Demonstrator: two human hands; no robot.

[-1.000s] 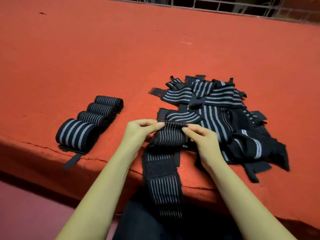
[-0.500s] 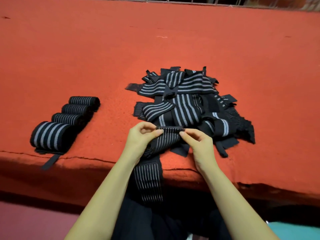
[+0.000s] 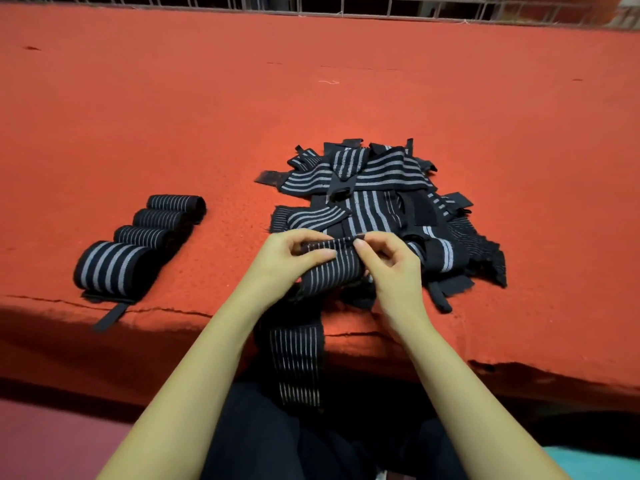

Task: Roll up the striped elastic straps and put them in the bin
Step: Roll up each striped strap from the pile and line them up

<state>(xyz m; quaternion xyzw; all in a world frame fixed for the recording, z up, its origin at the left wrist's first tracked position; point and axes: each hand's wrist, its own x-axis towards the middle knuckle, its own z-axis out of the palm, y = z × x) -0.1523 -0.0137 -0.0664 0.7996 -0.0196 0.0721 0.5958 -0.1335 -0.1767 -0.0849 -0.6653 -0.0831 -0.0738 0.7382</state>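
Head view, entry: your left hand [image 3: 287, 258] and right hand [image 3: 391, 268] both pinch the top lip of one striped strap [image 3: 332, 271], thumbs and forefingers closed on it, at the near edge of the red surface [image 3: 346, 98].

Change over the last second: the black patch that showed on the hanging part is out of sight, and the bundle under your fingers looks fatter. Judgement: a turn or so has gone in.

The tail [image 3: 299, 365] hangs over the edge at 6 o'clock from your hands, toward your lap. Much of this strap looks unrolled yet.

The loose pile [image 3: 374, 202] lies against the strap at 1 o'clock. Four finished rolls [image 3: 138, 244] sit in a row at 9 o'clock, well apart from your hands, and the nearest one's tab [image 3: 110, 317] overhangs the edge. Bin: not in view.

Room: bare red surface from 10 to 2 o'clock beyond the pile, up to the railing [image 3: 346, 5]. Watch the edge, since a roll released here could drop off.
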